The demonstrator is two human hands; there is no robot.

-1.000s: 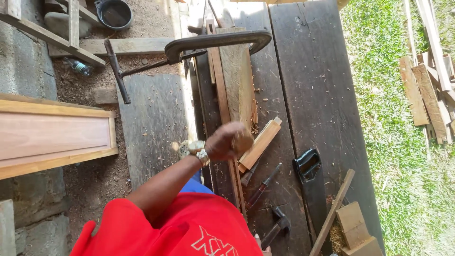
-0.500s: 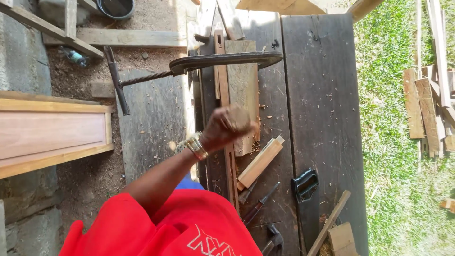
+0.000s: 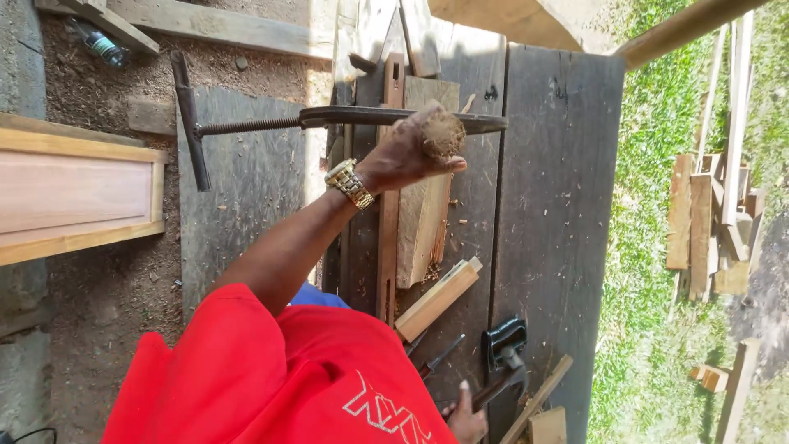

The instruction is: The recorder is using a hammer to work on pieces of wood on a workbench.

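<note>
At 9 o'clock in the view a pale framed wooden panel [image 3: 78, 193] lies on the sawdust-strewn ground, and at 11 o'clock a small plastic bottle [image 3: 100, 43] rests beside a grey plank [image 3: 222, 29]. A long steel bar clamp [image 3: 329, 119] stretches from its cross handle at about 10 o'clock across to the dark plank workbench [image 3: 559, 205].

The person wears a red shirt [image 3: 271, 378], which fills the 6 to 7 o'clock area. One arm reaches up from it toward 12 o'clock, with a gold wristwatch [image 3: 349, 182] on the wrist. From the view alone I cannot tell for certain which arm this is; it reads as the left hand [image 3: 407, 152]. It is curled closed around a clump of sawdust [image 3: 442, 133], a brown crumbly handful showing at the knuckles, held just above the clamped wooden board [image 3: 423, 197], near the clamp bar.

Below that board, toward 5 o'clock, a pale wood offcut [image 3: 438, 298] lies slanted on the bench. Near it, lower down, lie dark chisels [image 3: 440, 355], and a black-handled tool [image 3: 503, 341] sits just right of them.

At the bottom edge, at 6 o'clock, the right hand [image 3: 467, 419] is only partly in view; its fingers touch a dark tool handle [image 3: 493, 393], and whether they are closed around it cannot be told.

At 3 o'clock, timber scraps [image 3: 711, 222] lie on the grass [image 3: 649, 271].
</note>
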